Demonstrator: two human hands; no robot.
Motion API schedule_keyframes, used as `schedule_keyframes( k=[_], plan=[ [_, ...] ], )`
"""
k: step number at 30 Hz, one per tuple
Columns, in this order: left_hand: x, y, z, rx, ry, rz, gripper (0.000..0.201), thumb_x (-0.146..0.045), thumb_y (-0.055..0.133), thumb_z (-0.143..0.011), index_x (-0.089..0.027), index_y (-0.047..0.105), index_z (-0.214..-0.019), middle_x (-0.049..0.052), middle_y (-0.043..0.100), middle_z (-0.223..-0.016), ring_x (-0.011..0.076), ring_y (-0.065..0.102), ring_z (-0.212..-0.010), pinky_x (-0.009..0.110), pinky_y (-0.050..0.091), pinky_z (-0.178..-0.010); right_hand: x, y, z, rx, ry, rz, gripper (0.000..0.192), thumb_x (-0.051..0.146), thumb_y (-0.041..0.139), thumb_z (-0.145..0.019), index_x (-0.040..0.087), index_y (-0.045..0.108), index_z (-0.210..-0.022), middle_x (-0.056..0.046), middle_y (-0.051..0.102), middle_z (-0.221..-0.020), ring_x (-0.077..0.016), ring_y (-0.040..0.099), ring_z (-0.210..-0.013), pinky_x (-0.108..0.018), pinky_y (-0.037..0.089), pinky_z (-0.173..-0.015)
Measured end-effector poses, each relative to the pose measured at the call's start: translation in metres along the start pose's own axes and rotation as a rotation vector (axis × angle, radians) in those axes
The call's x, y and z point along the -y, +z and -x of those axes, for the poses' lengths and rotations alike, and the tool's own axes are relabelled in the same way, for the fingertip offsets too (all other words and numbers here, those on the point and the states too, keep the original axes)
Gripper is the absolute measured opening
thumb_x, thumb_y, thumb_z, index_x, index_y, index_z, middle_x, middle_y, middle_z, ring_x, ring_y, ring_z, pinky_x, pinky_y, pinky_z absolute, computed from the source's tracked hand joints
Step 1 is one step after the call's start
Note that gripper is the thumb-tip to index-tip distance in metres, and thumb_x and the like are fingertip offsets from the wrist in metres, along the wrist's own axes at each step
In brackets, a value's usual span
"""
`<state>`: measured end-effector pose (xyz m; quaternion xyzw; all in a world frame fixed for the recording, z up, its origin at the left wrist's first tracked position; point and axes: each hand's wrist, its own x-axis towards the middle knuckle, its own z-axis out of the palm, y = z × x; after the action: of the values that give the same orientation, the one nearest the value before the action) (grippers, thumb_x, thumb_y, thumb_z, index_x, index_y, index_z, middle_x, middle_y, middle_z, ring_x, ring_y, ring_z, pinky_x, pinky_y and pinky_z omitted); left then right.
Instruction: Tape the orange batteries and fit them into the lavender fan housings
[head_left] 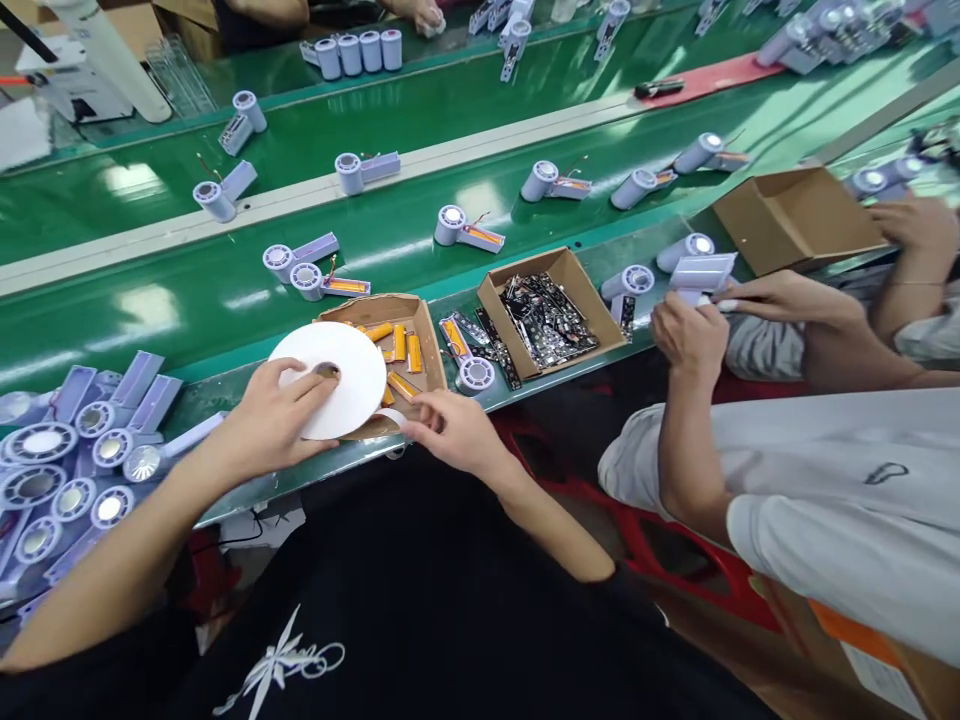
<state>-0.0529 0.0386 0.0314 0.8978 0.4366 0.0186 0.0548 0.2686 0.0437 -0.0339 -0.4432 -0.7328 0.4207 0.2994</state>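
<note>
We see our left hand (274, 420) laid on a white tape roll (330, 378), the fingers curled loosely around its near edge and the index finger reaching to the small dark core at its centre; the hand is half closed, gripping the disc by its rim. The roll rests tilted over the near corner of a cardboard box of orange batteries (401, 345), at the front edge of the green conveyor belt (187, 290). Our right hand (454, 432) sits just beside the roll, fingers pinched together on a short white strip of tape (391, 417) that runs from the roll's lower edge. To the left lies a heap of pale lilac fan housings (82, 450) (several show round grilles). A second cardboard box of dark circuit boards (547, 320) stands further right. Beyond it, a co-worker's hands (690, 335) hold another lilac housing (701, 272).
</note>
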Motion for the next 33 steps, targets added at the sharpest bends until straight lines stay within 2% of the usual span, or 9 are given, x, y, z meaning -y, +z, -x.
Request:
schedule_keyframes(
  k=[4,9,14,18,21,24,27,29,33],
  plan=[
    [-0.015,0.015,0.042,-0.312,-0.129,-0.077,0.079,-0.056,0.087,-0.09,-0.021,0.058,-0.155,0.019,0.075,-0.135,0.0474,0.053,-0.143,0.063,0.045,-0.122,0.021,0.026,-0.007,0.364,-0.188,-0.058,0.044,0.045,0.066,-0.113,0.019,0.075,-0.079,-0.001,0.069,-0.07,-0.0157,0.065,-0.07,-0.028,0.045,-0.069],
    [-0.018,0.044,0.079,-0.555,-0.49,-0.121,0.078,-0.044,0.088,-0.09,-0.024,0.054,-0.157,0.02,0.069,-0.135,0.0495,0.049,-0.145,0.069,0.043,-0.119,0.033,0.019,-0.021,0.754,-0.276,0.182,0.031,0.046,0.071,-0.11,0.023,0.084,-0.093,-0.003,0.081,-0.085,-0.0189,0.076,-0.082,-0.027,0.049,-0.074],
    [-0.028,0.07,0.081,-0.581,-0.518,-0.036,0.072,-0.031,0.086,-0.086,-0.025,0.056,-0.151,0.018,0.068,-0.133,0.0469,0.05,-0.141,0.065,0.045,-0.118,0.025,0.007,-0.078,0.5,0.1,0.85,0.039,0.042,0.061,-0.114,0.011,0.077,-0.132,-0.024,0.084,-0.122,-0.0361,0.083,-0.113,-0.04,0.061,-0.092],
    [-0.035,0.077,0.071,-0.551,-0.436,-0.016,0.069,-0.022,0.081,-0.085,-0.023,0.057,-0.15,0.017,0.07,-0.131,0.0439,0.051,-0.137,0.061,0.047,-0.116,0.015,0.008,-0.1,0.568,0.145,0.986,0.039,0.034,0.061,-0.112,0.008,0.074,-0.138,-0.028,0.083,-0.123,-0.0418,0.083,-0.116,-0.049,0.064,-0.096],
    [-0.039,0.075,0.069,-0.499,-0.412,0.018,0.068,-0.022,0.079,-0.086,-0.024,0.058,-0.151,0.017,0.071,-0.132,0.0432,0.051,-0.136,0.062,0.047,-0.115,0.012,-0.007,-0.093,0.461,0.019,0.667,0.035,0.027,0.066,-0.108,0.016,0.075,-0.14,-0.019,0.086,-0.12,-0.0348,0.084,-0.111,-0.048,0.065,-0.101],
    [-0.044,0.07,0.069,-0.453,-0.383,0.061,0.067,-0.025,0.08,-0.089,-0.024,0.06,-0.153,0.017,0.072,-0.131,0.0421,0.052,-0.134,0.062,0.047,-0.115,0.016,-0.016,-0.077,0.067,-0.189,0.092,0.024,0.032,0.078,-0.1,0.026,0.079,-0.123,-0.01,0.087,-0.126,-0.0303,0.084,-0.118,-0.049,0.066,-0.109],
    [-0.051,0.065,0.066,-0.451,-0.342,0.076,0.064,-0.027,0.081,-0.09,-0.023,0.064,-0.152,0.017,0.074,-0.129,0.0412,0.052,-0.132,0.06,0.047,-0.113,0.024,0.001,-0.063,-0.304,-0.316,-0.266,0.017,0.039,0.086,-0.095,0.033,0.076,-0.107,-0.005,0.087,-0.127,-0.0305,0.082,-0.127,-0.054,0.064,-0.119],
    [-0.056,0.062,0.063,-0.431,-0.321,0.077,0.06,-0.026,0.081,-0.091,-0.024,0.067,-0.149,0.016,0.076,-0.127,0.0402,0.052,-0.131,0.057,0.047,-0.112,0.028,0.021,-0.056,-0.369,-0.308,-0.365,0.017,0.04,0.086,-0.096,0.034,0.076,-0.107,-0.006,0.087,-0.127,-0.0314,0.082,-0.128,-0.058,0.063,-0.12],
    [-0.06,0.056,0.063,-0.38,-0.319,0.044,0.057,-0.022,0.078,-0.093,-0.025,0.069,-0.149,0.015,0.078,-0.129,0.0379,0.055,-0.129,0.053,0.046,-0.112,0.028,0.046,-0.043,-0.227,-0.232,-0.475,0.026,0.052,0.078,-0.1,0.03,0.078,-0.113,-0.013,0.084,-0.134,-0.0343,0.077,-0.137,-0.06,0.061,-0.123]
  ],
)
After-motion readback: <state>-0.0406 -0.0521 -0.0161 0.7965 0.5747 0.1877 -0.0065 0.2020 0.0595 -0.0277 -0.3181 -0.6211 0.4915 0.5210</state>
